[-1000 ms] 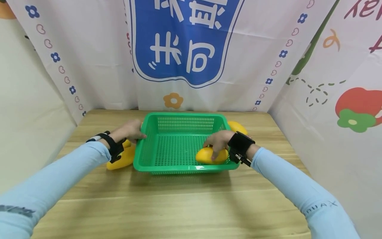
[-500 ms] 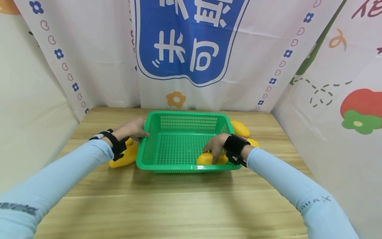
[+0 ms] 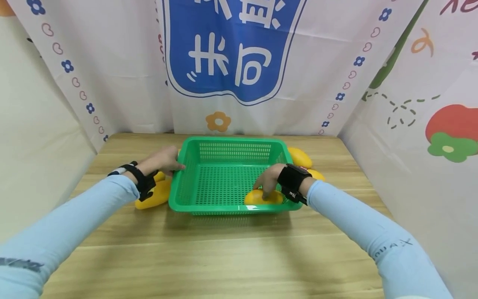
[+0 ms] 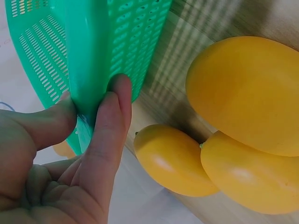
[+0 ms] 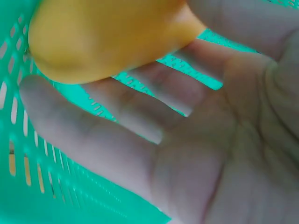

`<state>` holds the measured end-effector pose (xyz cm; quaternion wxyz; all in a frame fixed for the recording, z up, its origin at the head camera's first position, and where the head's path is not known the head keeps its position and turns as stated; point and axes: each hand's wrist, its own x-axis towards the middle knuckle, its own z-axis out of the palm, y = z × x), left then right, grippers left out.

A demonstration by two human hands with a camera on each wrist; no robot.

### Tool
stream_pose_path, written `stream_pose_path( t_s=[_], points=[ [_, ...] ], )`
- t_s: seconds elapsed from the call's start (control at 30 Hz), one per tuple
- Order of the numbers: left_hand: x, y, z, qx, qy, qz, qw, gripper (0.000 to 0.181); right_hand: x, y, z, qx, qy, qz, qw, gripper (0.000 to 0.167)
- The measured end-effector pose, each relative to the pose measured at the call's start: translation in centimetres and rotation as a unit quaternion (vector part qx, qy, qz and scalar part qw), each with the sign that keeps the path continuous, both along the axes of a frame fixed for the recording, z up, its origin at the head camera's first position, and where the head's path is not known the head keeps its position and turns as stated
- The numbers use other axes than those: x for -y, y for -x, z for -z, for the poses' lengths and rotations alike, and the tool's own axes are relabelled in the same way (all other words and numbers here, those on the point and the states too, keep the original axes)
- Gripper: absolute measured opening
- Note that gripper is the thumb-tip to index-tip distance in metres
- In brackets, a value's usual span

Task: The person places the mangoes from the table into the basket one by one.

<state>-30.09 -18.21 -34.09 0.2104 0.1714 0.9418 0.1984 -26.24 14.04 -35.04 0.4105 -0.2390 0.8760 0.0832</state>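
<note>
I'm watching remotely as the left hand [image 3: 167, 159] is pinching the green basket [image 3: 216, 208] by its left rim, thumb inside and fingers outside, with three mangoes [image 4: 247, 93] lying just beside that wall on the wooden table [image 3: 224, 261]. The right hand [image 3: 269, 178] is reaching into the basket's near right corner, where I'm seeing it holding a yellow mango [image 3: 255, 197] low down, thumb on one side, parted fingers on the other; two more mangoes [image 3: 300, 158] are resting outside, beyond the right wall.

Wooden table [image 3: 209, 261], green basket [image 3: 231, 208], likely mangoes [image 3: 300, 157] on either side
</note>
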Motion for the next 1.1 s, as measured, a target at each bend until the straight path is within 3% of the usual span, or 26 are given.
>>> stream_pose_path(
  t_s=[0.1,0.3,0.43,0.53,0.7,0.77,0.87,0.97,1.1],
  points=[
    [0.0,0.2,-0.1,-0.003,0.003,0.001,1.0000,0.022,-0.4,0.5,-0.4,-0.001,0.008,0.003,1.0000,0.053],
    [0.2,0.3,-0.1,-0.003,0.006,0.003,1.0000,0.023,-2.0,0.8,-2.5,0.025,0.102,0.095,0.9900,0.051],
    [0.2,0.3,0.0,-0.004,0.010,0.002,0.9999,0.024,-3.8,1.1,-4.4,-0.037,0.177,0.053,0.9821,0.047],
    [0.2,0.4,0.0,-0.003,0.012,0.001,0.9999,0.024,-5.6,1.4,-5.5,-0.094,0.245,0.044,0.9640,0.043],
    [0.2,0.3,-0.1,0.001,0.011,-0.002,0.9999,0.025,-9.0,1.5,-6.4,-0.179,0.325,0.099,0.9234,0.040],
    [0.3,0.2,-0.1,-0.004,0.012,-0.001,0.9999,0.027,-10.4,1.5,-6.3,-0.208,0.337,0.117,0.9107,0.040],
    [0.3,0.1,-0.1,-0.013,0.014,0.006,0.9998,0.029,-12.3,1.4,-5.6,-0.234,0.345,0.130,0.8996,0.038],
    [0.3,0.0,-0.1,-0.017,0.012,0.010,0.9997,0.029,-14.1,1.3,-4.2,-0.247,0.328,0.144,0.9004,0.034],
    [0.2,-0.1,0.0,-0.017,0.006,0.010,0.9998,0.027,-16.3,1.2,-1.7,-0.251,0.297,0.151,0.9088,0.030]
  ],
)
